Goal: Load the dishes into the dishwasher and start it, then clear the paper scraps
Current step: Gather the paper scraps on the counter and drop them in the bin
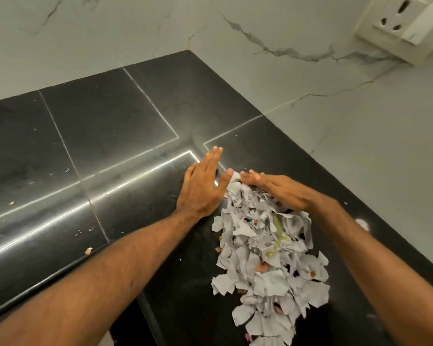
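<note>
Paper scraps [263, 248] heaped, black counter [110, 126], flat hands [203, 188] [283, 193] alongside

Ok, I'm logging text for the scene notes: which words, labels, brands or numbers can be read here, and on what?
Nothing can be quoted.
paper scraps: dark printed lines on many pieces, too small and crumpled to read.
wall socket: no label or brand can be made out.
countertop: no text.

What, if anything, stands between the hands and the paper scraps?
Nothing visible. The left hand lies flat beside the pile of paper scraps at its far end, and the right hand rests on it.
</note>
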The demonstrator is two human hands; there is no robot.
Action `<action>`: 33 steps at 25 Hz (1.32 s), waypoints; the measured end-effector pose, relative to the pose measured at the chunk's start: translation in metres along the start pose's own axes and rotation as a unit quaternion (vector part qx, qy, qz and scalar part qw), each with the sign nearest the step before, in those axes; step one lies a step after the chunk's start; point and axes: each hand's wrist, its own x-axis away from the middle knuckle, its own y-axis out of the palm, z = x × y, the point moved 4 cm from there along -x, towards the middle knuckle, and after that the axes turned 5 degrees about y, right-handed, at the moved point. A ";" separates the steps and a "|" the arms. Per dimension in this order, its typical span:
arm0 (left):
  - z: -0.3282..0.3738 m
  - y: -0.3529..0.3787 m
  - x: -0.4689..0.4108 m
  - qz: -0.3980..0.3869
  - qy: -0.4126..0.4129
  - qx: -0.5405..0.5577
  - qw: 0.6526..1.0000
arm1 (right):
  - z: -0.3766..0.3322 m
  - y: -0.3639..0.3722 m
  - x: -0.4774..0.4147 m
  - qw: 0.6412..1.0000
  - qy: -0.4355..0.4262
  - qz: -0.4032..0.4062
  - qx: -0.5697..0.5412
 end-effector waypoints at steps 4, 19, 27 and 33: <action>0.004 0.003 0.002 -0.053 0.058 -0.027 0.997 | 0.005 0.000 0.054 0.985 0.016 0.122 -0.122; 0.054 0.013 0.069 -0.189 0.094 0.033 0.977 | -0.014 0.167 0.153 0.795 0.230 0.488 -0.277; 0.080 -0.012 0.105 -0.246 0.046 0.183 0.951 | -0.041 0.201 0.215 0.847 0.189 0.459 -0.190; 0.082 -0.006 0.130 -0.305 0.075 0.109 0.943 | -0.056 0.218 0.199 0.904 0.169 0.390 -0.037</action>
